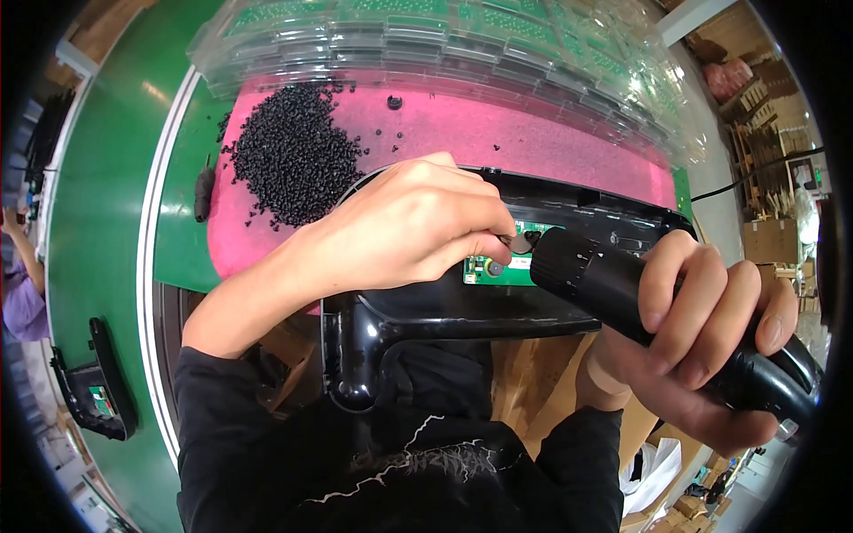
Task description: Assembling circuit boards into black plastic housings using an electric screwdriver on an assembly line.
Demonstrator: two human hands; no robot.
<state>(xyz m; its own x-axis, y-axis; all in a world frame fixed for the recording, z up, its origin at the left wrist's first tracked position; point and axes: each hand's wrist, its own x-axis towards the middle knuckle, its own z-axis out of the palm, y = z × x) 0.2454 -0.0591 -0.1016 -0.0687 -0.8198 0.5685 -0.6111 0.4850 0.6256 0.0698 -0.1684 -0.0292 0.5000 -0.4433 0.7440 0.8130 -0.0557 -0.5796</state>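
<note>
Black screws [291, 160] lie piled on the pink mat [453, 124], the left hand [422, 218] has its grip pinched together, contents hidden, at the green circuit board [511, 274] inside the black housing [426, 308], and the right hand [706, 315] grips the black power screwdriver [591, 277].

head fisheye: worn at head level | pointed steeply down at the pink mat [453, 124] | left hand [426, 218] and right hand [711, 329] are seen close, from above
</note>
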